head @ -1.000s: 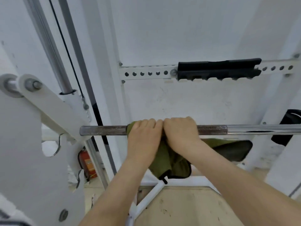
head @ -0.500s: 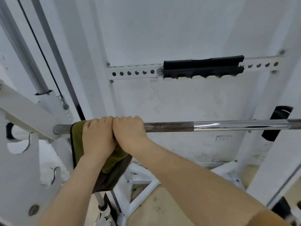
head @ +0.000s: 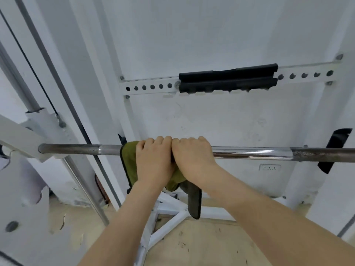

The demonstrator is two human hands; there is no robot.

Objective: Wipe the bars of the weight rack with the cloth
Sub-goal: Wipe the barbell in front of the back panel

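While the left hand (head: 153, 160) and right hand (head: 192, 158), touching side by side, curl over the green cloth (head: 129, 162) draped on the horizontal bar (head: 249, 153), firm wraparound pressure and long strokes toward the dull ends look the surest wipe.

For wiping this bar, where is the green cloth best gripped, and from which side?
Grip the green cloth where it drapes over the bar, coming from above with fingers curled over the top, as the left hand and right hand do. Its loose end hangs below, likely useless for pressing on metal.
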